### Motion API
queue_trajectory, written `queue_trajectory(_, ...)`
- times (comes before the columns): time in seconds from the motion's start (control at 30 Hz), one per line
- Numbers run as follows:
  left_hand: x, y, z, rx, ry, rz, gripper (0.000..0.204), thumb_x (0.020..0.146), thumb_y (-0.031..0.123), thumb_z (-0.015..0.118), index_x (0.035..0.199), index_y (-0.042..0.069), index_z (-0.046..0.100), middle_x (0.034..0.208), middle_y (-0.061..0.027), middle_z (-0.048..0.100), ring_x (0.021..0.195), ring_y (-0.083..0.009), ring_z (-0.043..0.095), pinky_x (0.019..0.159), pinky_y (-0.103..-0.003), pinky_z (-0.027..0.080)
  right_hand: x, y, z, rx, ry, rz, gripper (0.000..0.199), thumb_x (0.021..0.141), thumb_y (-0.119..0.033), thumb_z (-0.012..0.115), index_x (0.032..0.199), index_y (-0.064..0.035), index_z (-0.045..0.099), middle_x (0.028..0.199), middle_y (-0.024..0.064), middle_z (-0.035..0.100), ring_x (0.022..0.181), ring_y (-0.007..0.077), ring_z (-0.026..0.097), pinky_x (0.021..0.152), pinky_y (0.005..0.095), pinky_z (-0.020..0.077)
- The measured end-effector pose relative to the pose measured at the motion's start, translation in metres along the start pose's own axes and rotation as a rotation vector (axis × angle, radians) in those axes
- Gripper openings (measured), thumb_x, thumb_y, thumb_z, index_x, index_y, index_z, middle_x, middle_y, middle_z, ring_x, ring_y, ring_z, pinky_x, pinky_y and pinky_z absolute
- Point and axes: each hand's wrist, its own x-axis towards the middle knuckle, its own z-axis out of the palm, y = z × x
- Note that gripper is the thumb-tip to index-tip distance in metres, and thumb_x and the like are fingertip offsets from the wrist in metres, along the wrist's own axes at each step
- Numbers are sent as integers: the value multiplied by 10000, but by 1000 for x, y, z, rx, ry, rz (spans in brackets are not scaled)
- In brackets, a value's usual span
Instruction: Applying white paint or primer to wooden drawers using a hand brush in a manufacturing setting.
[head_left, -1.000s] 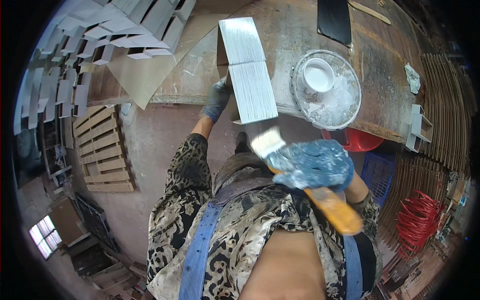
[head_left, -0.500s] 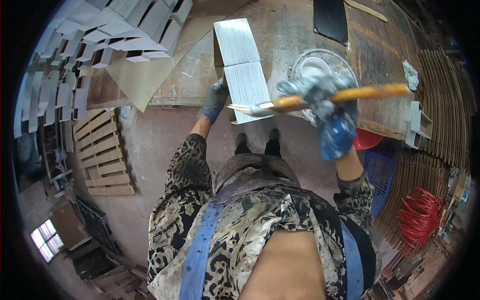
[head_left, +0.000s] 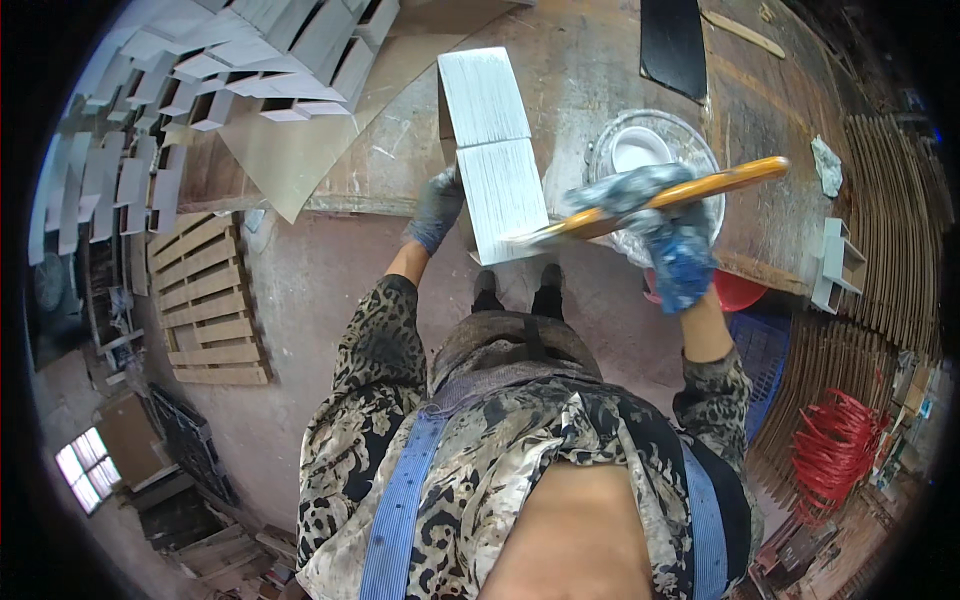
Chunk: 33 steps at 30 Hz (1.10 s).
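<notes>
Across the upper half of the frame, workbench (head_left: 580,80): brown, worn and scuffed; pale smears are scattered over its top.
White box (head_left: 500,185): set at the upper centre, its near end projected past the front edge of the bench; two white faces are divided by a crosswise seam, fine darker streaks are left along their length, and a brown side is shown at the left.
Tub (head_left: 655,113): clear and round, stood right of the box; its inside is coated with white, and its near part is covered by the right hand.
Right hand (head_left: 660,225): gloved in paint-smeared blue; its fingers are clamped around the brush handle.
Brush (head_left: 735,178): yellow-handled, slanted from right of centre down toward the box; its blurred bristles (head_left: 535,236) are laid over the box's lower right corner.
Left hand (head_left: 437,212): gloved, placed against the left side of the box; its fingertips are hidden, so whether they are closed cannot be told.
Cup (head_left: 640,150): white, seated inside the tub.
Box, against half a second ago: placed slightly lower in the frame; its bright shine is dulled.
Brush, against half a second ago: tip shifted from the left edge toward the lower right corner.
</notes>
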Motion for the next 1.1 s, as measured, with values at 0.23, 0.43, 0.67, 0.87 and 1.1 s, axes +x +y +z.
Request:
queue_trajectory(0.23,5,-17,0,184,-41,34,296,782,40,573,1074,88,582,937,-162,625,859,-261,620,693,-326,478,41,-19,15,111,-260,287,412,746,-137,656,1093,15,495,993,112,569,909,212,566,866,355,463)
queue_trajectory(0.43,5,-49,9,82,23,83,220,745,67,609,964,52,599,823,-175,620,758,-310,616,611,-355,477,134,25,38,-100,-390,204,445,755,-274,668,1092,-8,551,1011,85,606,957,176,556,878,311,419)
queue_trajectory(0.67,7,-47,11,213,118,215,175,738,52,625,910,28,601,780,-188,611,721,-324,605,601,-359,479,201,11,55,-367,-165,-173,461,753,-408,649,1029,-46,576,915,72,614,880,162,584,764,294,471)
queue_trajectory(0.87,6,-46,13,154,99,154,183,751,89,617,925,32,602,810,-197,609,732,-346,599,617,-371,485,115,-2,48,-171,-497,364,421,709,-279,708,1027,-42,568,947,72,610,929,187,571,831,332,457)
queue_trajectory(1.1,6,-40,11,147,64,140,124,771,54,569,891,45,596,792,-184,608,737,-358,591,589,-363,469,238,18,60,-327,-57,-98,353,778,-266,660,1070,-87,576,931,24,608,895,135,571,774,279,453)
